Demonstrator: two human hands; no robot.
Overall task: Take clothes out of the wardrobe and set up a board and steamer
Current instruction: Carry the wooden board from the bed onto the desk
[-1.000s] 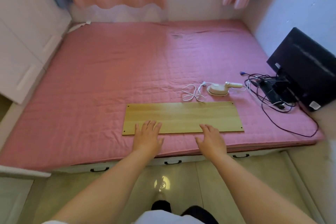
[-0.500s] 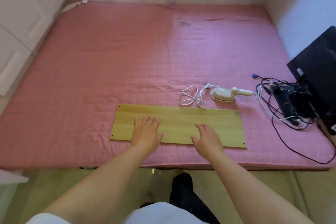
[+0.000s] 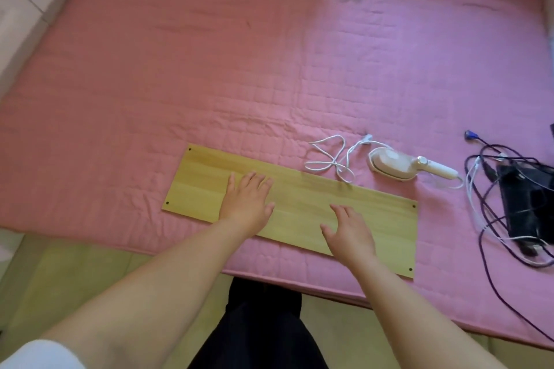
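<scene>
Flat on one wooden board [image 3: 299,207], two hands, left hand [image 3: 245,204] and right hand [image 3: 349,232], fingers spread; one steamer [image 3: 392,165] beside.

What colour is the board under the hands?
Light yellowish wood with faint grain, the board shows best in the head view.

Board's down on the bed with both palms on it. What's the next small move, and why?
Probably lift the right hand off the board and reach for the steamer. The board lies flat on the pink mattress under both open palms, left hand included, while the steamer lies untouched beside its far right corner, cord loosely tangled.
</scene>
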